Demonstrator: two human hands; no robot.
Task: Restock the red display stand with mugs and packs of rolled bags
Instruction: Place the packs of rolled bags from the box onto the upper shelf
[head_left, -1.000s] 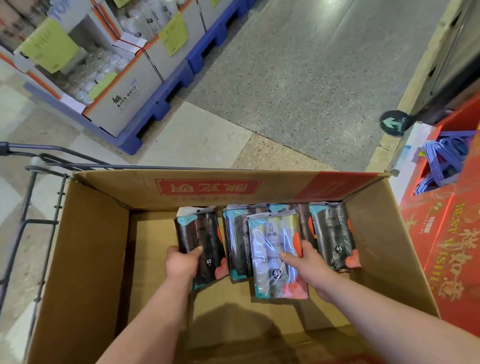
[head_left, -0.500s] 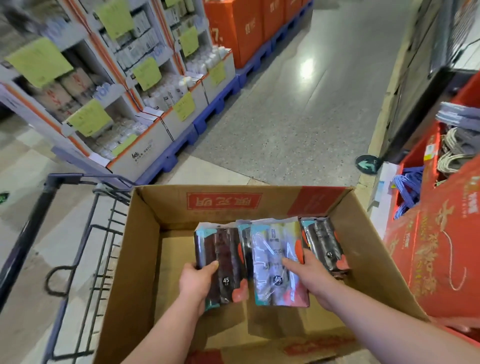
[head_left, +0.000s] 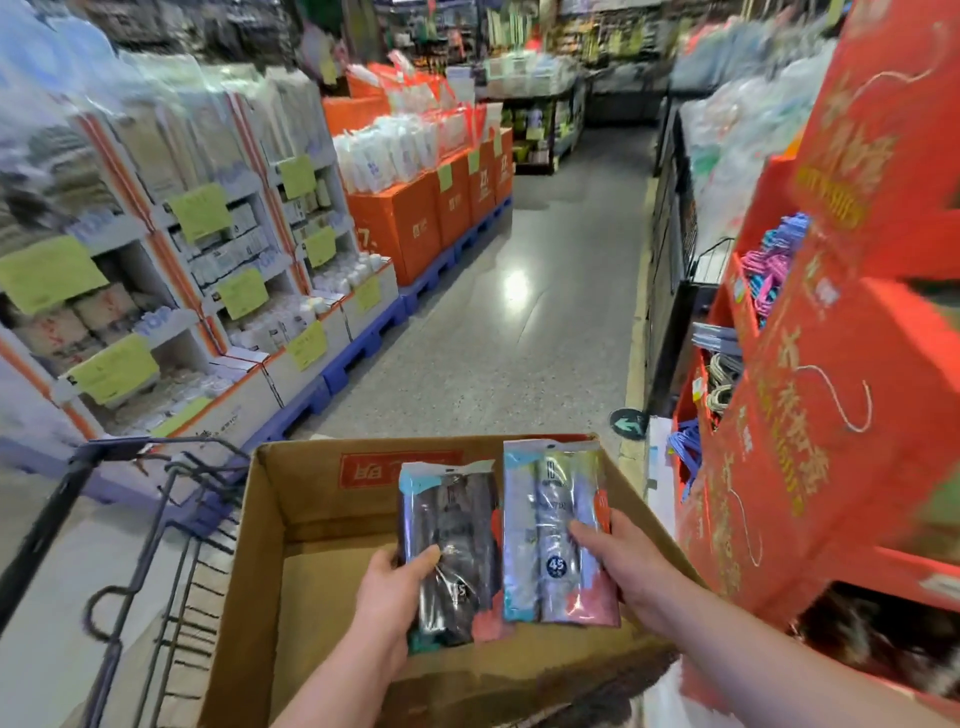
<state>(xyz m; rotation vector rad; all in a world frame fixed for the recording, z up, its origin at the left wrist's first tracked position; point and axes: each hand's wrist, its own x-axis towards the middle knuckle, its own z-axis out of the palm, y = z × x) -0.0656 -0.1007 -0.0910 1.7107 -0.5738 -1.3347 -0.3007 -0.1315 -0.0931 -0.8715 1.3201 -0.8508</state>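
- Your left grip (head_left: 395, 587) is curled round a dark pack (head_left: 452, 519) at its lower left edge. The thumb lies over the front and the fingers are behind.
- Your right grip (head_left: 628, 566) pinches a pale pack (head_left: 553, 525) at its lower right edge, with the thumb across the front just beside the "45" mark.
- Both packs are upright and side by side over the open box (head_left: 260, 519), the pale one on the right and a little higher. Their inner edges are close, perhaps touching; motion blur hides it.
- The box is near you, and a cart (head_left: 156, 519) shows its black wire frame just to the left.
- The red stand (head_left: 831, 415) rises on the right, just beside the box, with hangers (head_left: 774, 260) in its compartments.
- The floor (head_left: 519, 338) of the aisle runs far ahead, with shelves (head_left: 218, 260) along the left.
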